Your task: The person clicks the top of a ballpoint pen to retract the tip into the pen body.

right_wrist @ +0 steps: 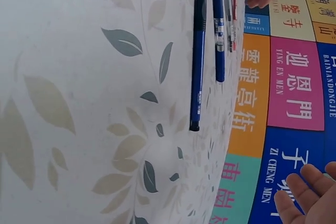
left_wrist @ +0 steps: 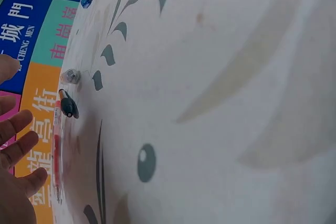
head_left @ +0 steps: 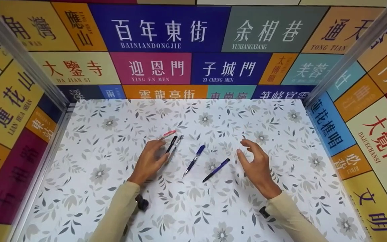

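Note:
My left hand hovers close beside a red pen, a black pen and a clear pen that lie close together. In the left wrist view its fingers are spread apart and hold nothing. Between my two hands lie a blue pen with a pale band and a slim blue pen with black ends. My right hand is held to the right of the slim pen, fingers loosely bent and nothing in them. The right wrist view shows both blue pens lying apart, side by side.
A white tabletop printed with grey leaves and flowers lies under the pens. Colourful sign panels rise behind and on both sides. Metal corner posts stand at the back corners. My sleeves carry dark wrist cameras.

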Demonstrator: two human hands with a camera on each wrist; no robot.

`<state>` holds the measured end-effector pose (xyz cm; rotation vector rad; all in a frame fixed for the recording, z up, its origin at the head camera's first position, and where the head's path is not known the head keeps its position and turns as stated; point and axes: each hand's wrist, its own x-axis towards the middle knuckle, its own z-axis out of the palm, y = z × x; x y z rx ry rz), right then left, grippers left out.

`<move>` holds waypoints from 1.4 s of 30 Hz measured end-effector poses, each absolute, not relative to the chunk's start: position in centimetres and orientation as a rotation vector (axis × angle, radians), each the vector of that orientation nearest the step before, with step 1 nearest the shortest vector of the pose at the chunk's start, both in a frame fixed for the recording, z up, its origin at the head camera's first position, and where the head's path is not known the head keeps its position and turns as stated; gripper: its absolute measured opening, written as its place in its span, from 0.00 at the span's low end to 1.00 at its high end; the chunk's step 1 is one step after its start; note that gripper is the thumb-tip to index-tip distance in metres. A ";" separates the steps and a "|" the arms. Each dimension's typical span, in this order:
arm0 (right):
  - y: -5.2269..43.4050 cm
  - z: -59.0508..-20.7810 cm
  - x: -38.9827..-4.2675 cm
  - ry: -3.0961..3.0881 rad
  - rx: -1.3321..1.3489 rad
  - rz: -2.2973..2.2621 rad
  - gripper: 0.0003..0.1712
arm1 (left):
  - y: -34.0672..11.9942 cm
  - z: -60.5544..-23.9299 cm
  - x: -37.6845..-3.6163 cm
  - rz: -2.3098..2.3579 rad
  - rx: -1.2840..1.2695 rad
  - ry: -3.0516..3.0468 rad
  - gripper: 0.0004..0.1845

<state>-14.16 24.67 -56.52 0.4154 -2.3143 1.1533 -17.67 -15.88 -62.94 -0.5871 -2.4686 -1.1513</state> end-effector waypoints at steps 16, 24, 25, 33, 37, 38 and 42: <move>25.0 -57.2 -13.5 -2.227 0.422 1.181 0.24 | -17.7 -64.2 -18.5 -1.162 -0.540 -2.344 0.17; 25.5 -57.5 -13.2 -2.242 0.438 1.162 0.24 | -19.4 -64.7 -19.3 -1.174 -0.517 -2.377 0.17; 25.6 -57.6 -13.2 -2.241 0.439 1.168 0.24 | -19.6 -64.7 -19.4 -1.174 -0.502 -2.402 0.17; 26.0 -58.2 -13.0 -2.244 0.432 1.192 0.25 | -20.6 -65.2 -20.5 -1.072 -0.445 -2.567 0.18; 25.5 -57.8 -12.8 -2.240 0.435 1.165 0.26 | -20.6 -65.2 -21.0 -1.024 -0.467 -2.608 0.18; 25.3 -57.5 -12.7 -2.237 0.437 1.167 0.25 | -20.6 -65.2 -21.1 -1.011 -0.476 -2.613 0.18; 24.4 -55.8 -12.1 -2.230 0.444 1.196 0.24 | -20.4 -65.1 -21.5 -0.961 -0.520 -2.601 0.15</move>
